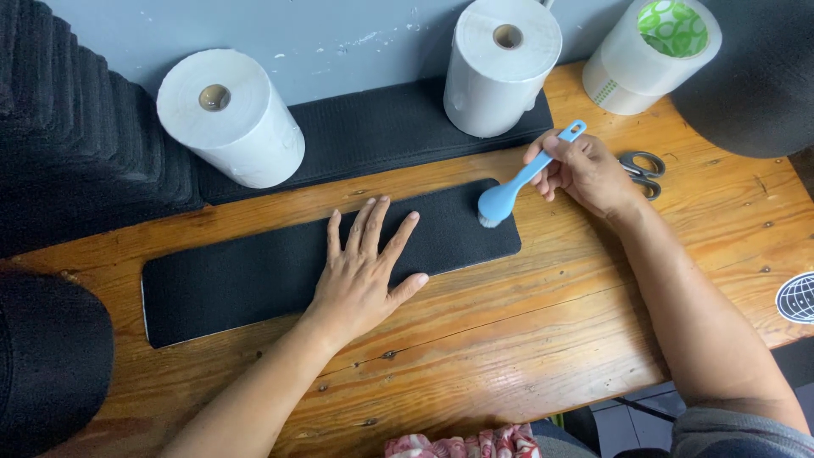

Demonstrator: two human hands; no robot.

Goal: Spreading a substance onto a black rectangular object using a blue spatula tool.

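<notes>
We see our left hand [365, 276] lying flat with fingers spread, palm down, pressed on a long black fabric strip [246, 276] that stretches across the wooden tabletop [526, 331] with its rounded corners lying flat. Our right hand [585, 170] is curled around the handle of a light blue brush [519, 180], fingers and thumb pinching it near the looped end, while the brush's round head and pale bristles touch the strip's upper right corner. Just behind the right hand, partly hidden by it, lie grey-handled scissors [643, 170] on the wood. Along the far edge of the tabletop a second black strip [373, 136] lies against the blue-grey wall [339, 42]; two white paper rolls stand by it, one [231, 117] at its left end and one [502, 66] at its right end. Farther right sits a roll of clear tape [651, 53] with a green and white core. A tall stack of black pieces [76, 136] fills the left side, and dark round shapes show at the lower left [51, 365] and upper right [759, 85]; we cannot tell what they are. A round black and white sticker [797, 297] rests at the right edge.
</notes>
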